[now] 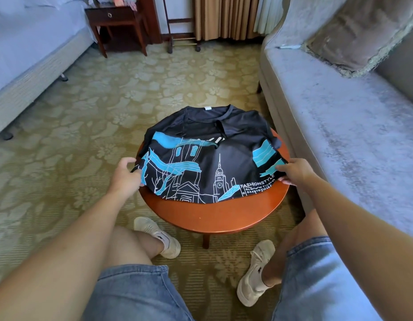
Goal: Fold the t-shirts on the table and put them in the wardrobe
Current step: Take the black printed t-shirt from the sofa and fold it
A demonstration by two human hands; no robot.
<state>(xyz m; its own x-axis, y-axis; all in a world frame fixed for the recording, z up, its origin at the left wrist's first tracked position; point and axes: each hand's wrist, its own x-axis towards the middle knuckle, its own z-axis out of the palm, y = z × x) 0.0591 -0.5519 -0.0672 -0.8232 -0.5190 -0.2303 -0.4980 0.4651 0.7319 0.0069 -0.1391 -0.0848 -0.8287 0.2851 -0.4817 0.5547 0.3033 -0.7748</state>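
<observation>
The floor (108, 100) is soft carpet, yellow-green with big pale flowers. A long grey sofa (340, 135) with a fuzzy, worn seat runs down the right side, and a brown pillow (363, 31) with a fringe leans on its back. A bed (27, 54) with a pale blue sheet stands on the left. Striped tan curtains (224, 17) hang at the far wall. Beside the bed is a dark wood nightstand (115, 17) with one drawer. In the middle, just beside the sofa, stands the counter (212, 216), small and round, of shiny red-brown wood. The shirt (208, 158) lies spread on the counter and covers most of its top. It is dark cloth with blue patches and thin white lines that draw towers and a clock. Its collar is on the far side and its hem is toward the person. The person sits in blue jean shorts (136, 295) and pale shoes (159, 237). The left hand (124, 174) holds the shirt's left edge, its fingers (129, 161) curled and pinching the cloth. The right hand (296, 170) holds the right edge, thumb on top and fingers tucked under, pinching the cloth.
</observation>
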